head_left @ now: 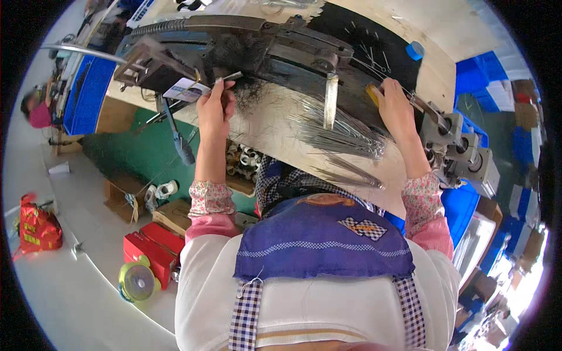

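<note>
A long, dark metal bench machine (266, 50) stretches across the worktable ahead of me. At its left part, my left hand (215, 108) is closed, fingertips pinched beside a short pale metal strip (232, 76); whatever lies inside the fingers is hidden. My right hand (397, 111) is closed at the right part, with a yellow handle (373, 95) showing at its thumb side. Between the hands, a flat upright metal lever (331, 102) comes toward me. Below it lies a loose bundle of thin metal wires (342, 134). Dark shavings (249, 90) are scattered near my left hand.
Several looped wires and a blue tape roll (415, 51) lie on a black mat (345, 23) behind the machine. Metal cylinder fittings (462, 146) stand at the right end. Blue bins (480, 73) stand beyond. Cartons, a red box (153, 248) and a fan (139, 281) are on the floor.
</note>
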